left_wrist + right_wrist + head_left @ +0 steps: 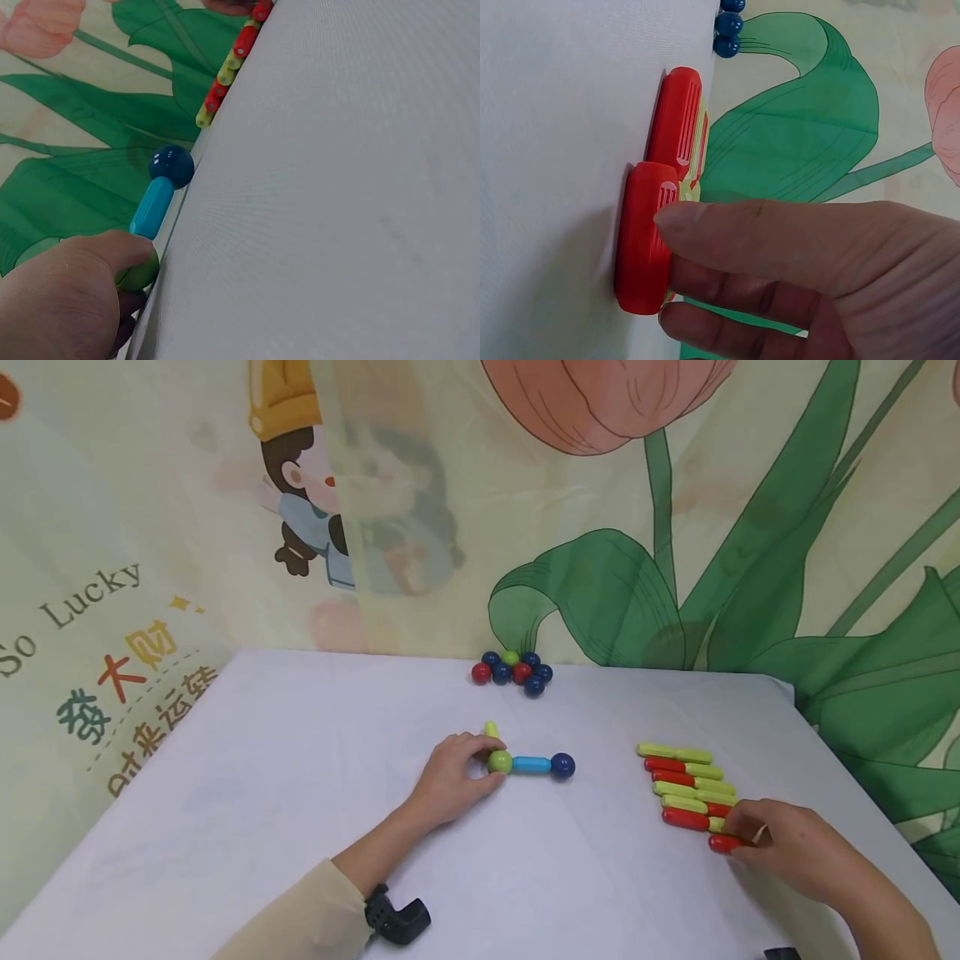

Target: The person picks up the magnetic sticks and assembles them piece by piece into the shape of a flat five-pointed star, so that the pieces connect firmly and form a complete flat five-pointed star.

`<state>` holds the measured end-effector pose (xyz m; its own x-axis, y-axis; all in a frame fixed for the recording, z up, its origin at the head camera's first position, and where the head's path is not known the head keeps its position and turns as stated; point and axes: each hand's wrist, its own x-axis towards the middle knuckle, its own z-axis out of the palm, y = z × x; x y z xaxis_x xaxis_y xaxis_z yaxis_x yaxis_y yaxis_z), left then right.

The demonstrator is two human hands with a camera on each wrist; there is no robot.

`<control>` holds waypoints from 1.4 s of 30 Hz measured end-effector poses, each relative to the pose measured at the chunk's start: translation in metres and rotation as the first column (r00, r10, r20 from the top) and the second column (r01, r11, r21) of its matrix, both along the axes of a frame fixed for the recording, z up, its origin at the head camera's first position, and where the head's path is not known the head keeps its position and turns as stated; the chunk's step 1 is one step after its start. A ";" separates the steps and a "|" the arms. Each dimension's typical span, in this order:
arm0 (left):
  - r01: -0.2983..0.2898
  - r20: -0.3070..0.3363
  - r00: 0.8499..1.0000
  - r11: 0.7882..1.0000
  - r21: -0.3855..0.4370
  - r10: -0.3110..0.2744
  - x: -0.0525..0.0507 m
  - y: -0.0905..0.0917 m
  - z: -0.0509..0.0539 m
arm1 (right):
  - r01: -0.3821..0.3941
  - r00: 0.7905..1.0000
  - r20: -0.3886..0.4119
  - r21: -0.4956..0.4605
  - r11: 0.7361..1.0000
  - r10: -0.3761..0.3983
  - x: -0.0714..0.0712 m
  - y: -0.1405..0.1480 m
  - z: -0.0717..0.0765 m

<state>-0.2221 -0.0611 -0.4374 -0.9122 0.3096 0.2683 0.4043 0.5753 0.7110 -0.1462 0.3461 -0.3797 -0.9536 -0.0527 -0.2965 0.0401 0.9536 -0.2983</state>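
Two bare hands at work over a white-covered table (262, 827); clock read from the head view, 12 at the far edge. Left hand (452, 778) near the dial's centre, thumb and fingers closed narrowly round a green ball (500, 762), holding it on the cloth. From that ball a blue rod (532, 765) runs toward 3 o'clock and ends at a dark blue ball (563, 766). A short yellow-green rod (491, 728) points to 12 just beyond the fingertips; its join to the green ball is covered by a finger, cannot tell whether seated. Right hand (798, 847) at 4 o'clock, narrow grip, thumb and fingers pinching a red rod (641, 240); the right wrist view has the thumb laid over its side, other fingers curled behind. Held rod sits at the 5 o'clock end of a stacked row of red and yellow-green rods (678, 777), which lie side by side, two to a line, the farthest line yellow-green throughout. Row itself lies toward 3 to 4 o'clock of the dark blue ball, well apart from it. At 12, by the far edge, a cluster of balls (502, 673): dark blue mostly, two red, one green, bunched close. Black wrist device (397, 918) at the left wrist, beside a beige sleeve (300, 918) at 7 o'clock. Behind the table, a printed backdrop (420, 610): coral tulip and large green leaves from 12 round to 2, cartoon figure at 11, lettering at 9 to 10
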 end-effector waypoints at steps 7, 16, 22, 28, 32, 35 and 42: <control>0.000 0.001 1.000 1.000 -0.001 0.000 0.001 0.001 0.000 | -0.001 1.000 0.024 0.036 0.999 0.000 -0.002 0.003 -0.004; 0.000 0.008 1.000 1.000 -0.004 0.000 0.001 0.001 -0.001 | -0.007 0.999 0.044 0.116 0.993 0.002 -0.001 -0.004 -0.004; 0.004 0.011 1.000 1.000 -0.004 -0.004 0.001 0.001 -0.001 | -0.036 0.998 0.057 0.145 0.989 0.028 0.000 -0.007 -0.005; 0.008 0.002 1.000 1.000 -0.005 -0.008 0.000 0.001 -0.001 | -0.066 0.998 0.032 0.127 0.990 0.062 -0.003 -0.008 -0.006; 0.006 0.001 1.000 1.000 -0.007 -0.006 0.000 0.001 -0.001 | -0.072 0.997 0.003 0.096 0.993 0.072 -0.004 -0.013 -0.003; 0.003 0.005 1.000 1.000 -0.008 -0.003 0.000 0.001 0.000 | -0.072 0.997 -0.034 0.078 0.994 0.075 -0.004 -0.017 0.001; -0.009 0.008 1.000 1.000 -0.016 0.009 0.001 0.001 0.000 | -0.114 0.977 -0.171 0.084 0.990 0.127 -0.005 -0.029 0.006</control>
